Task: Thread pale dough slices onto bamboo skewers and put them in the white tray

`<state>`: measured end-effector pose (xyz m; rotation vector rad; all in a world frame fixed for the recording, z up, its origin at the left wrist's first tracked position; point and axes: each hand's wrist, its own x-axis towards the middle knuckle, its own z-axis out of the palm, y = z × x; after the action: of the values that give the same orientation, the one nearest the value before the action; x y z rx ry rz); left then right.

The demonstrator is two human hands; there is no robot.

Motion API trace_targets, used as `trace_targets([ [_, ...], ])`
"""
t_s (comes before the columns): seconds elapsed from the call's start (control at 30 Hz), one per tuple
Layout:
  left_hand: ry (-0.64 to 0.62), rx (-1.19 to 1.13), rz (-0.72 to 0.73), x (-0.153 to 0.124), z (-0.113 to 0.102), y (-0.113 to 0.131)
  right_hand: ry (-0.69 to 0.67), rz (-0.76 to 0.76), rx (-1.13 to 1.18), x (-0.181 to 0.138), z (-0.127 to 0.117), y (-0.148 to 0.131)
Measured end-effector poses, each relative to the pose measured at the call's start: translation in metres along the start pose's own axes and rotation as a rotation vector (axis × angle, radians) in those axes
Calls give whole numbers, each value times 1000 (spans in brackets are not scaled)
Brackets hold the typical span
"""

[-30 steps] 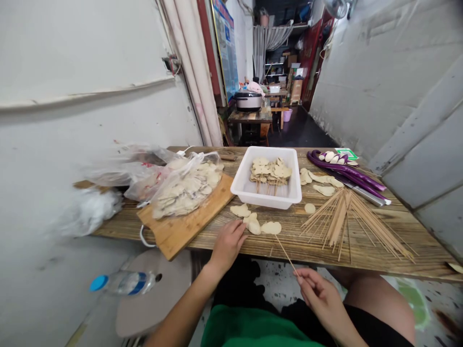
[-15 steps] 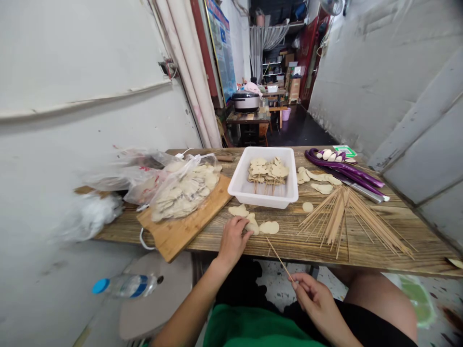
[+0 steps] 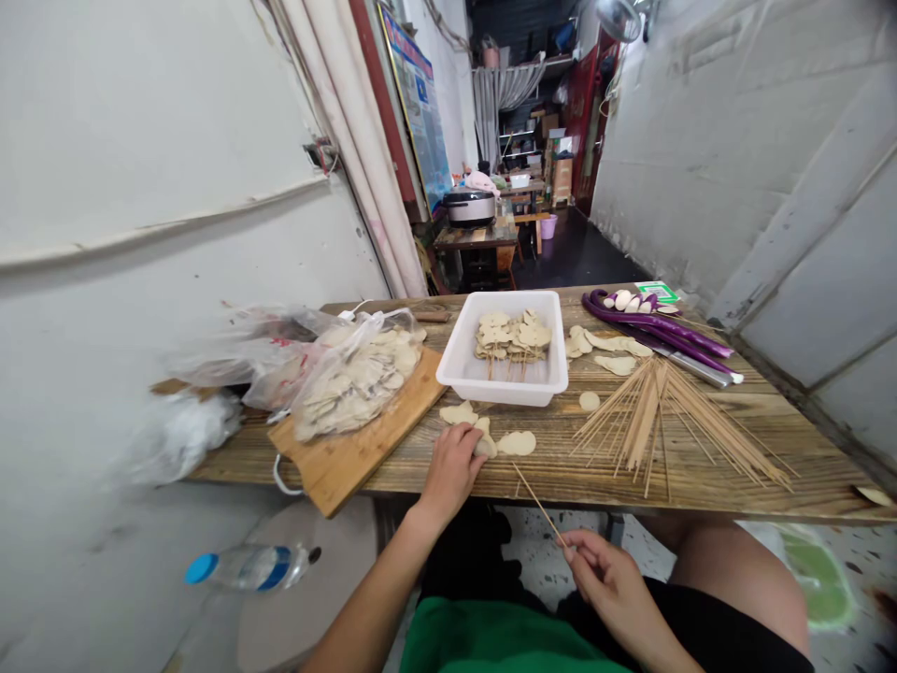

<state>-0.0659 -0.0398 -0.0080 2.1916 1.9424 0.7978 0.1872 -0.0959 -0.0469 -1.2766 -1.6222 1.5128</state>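
Observation:
My left hand [image 3: 452,467] is at the near edge of the wooden table, its curled fingers closed on a pale thin vegetable slice [image 3: 485,442], perhaps potato. Other slices [image 3: 517,443] lie flat just to the right. My right hand [image 3: 608,570] pinches a bamboo skewer [image 3: 536,503] near one end, in front of the table edge. The skewer's bare tip points up and left toward the slices. Beyond my left hand stands a white plastic tub [image 3: 501,391], holding skewered slices [image 3: 511,336]. A fan of loose bamboo skewers [image 3: 645,421] lies to the right.
On the left, a wooden cutting board [image 3: 336,477] bears a plastic bag of slices [image 3: 361,379]. Purple eggplants [image 3: 665,329] and a knife [image 3: 711,374] lie at the back right, beside more slices [image 3: 609,346]. A water bottle [image 3: 252,566] rests on a stool [image 3: 308,608] below.
The view has shifted slightly. My left fingers have drawn together on a slice, which now shows raised at the fingertips. My right hand keeps the skewer in nearly the same place.

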Motion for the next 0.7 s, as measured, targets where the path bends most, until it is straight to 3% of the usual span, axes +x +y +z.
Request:
trace_targets([
  [0.23,166,-123,-41,-7,5,-5,-22,-15,-2,2,1,1],
  [0.7,118,-291,-56,-3,7,-18,-32,-13,-22,4,4,3],
])
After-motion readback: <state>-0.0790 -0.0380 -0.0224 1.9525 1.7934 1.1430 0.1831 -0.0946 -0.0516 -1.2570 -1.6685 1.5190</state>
